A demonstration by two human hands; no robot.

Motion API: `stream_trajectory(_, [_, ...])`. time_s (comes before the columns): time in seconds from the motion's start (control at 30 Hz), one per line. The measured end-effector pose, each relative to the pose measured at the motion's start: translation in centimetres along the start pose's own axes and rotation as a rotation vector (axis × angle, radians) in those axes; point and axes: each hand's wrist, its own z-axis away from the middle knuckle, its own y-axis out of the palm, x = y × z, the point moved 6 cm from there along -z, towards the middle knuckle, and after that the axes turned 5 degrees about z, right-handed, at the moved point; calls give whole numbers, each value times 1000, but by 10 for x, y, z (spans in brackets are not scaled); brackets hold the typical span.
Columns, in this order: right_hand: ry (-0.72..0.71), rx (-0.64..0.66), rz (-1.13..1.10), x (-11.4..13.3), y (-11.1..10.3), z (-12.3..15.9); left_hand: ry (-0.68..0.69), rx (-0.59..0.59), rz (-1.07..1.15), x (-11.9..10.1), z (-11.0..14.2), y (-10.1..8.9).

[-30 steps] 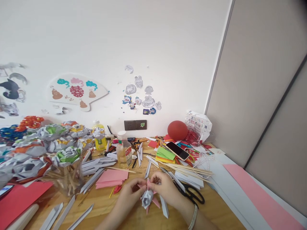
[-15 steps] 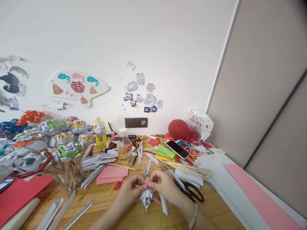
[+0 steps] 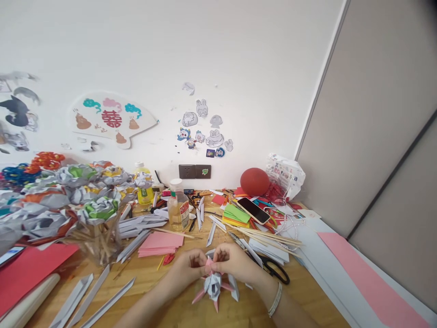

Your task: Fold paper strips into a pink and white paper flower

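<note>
Between my hands is a folded paper flower [image 3: 213, 286] with a pale grey-white centre and pink pointed petals spreading around it. My left hand [image 3: 190, 265] pinches the pink paper at its far side. My right hand [image 3: 231, 261] has thumb and fingers closed on the same pink part, close against the left fingertips. Under my fingers, part of the pink paper is hidden. Just right of the flower, a white folded paper strip [image 3: 233, 288] sits below my right hand. Black-handled scissors [image 3: 273, 269] lie beyond my right wrist.
Pink paper sheets [image 3: 160, 243] lie left of centre, near a glue bottle [image 3: 178, 207]. Finished paper flowers [image 3: 99, 208] crowd the left. A phone [image 3: 253, 210] rests on coloured paper, with wooden sticks [image 3: 269, 237] in front. A red balloon [image 3: 254, 181] is by the wall.
The flower has tilted and moved slightly right and down, so more of its pink petals and centre show. Both hands keep their pinch on the pink paper.
</note>
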Motion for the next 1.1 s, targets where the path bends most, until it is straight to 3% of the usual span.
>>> stream_trajectory(0.23, [-37, -127, 367, 6, -4, 5, 45, -98, -151, -12, 4, -3])
stream_trajectory(0.4, [-207, -169, 559, 24, -2, 10, 50, -175, -250, -15, 8, -5])
stream_trajectory(0.73, [-74, -24, 371, 0, -1, 2, 9, -178, -271, -9, 6, -3])
stream_trajectory(0.93, [-164, -55, 553, 13, 2, 5, -13, -190, -243, -11, 8, 0])
stream_trajectory(1.1, [-252, -127, 561, 23, -1, 7, -54, -51, -72, -14, 4, -2])
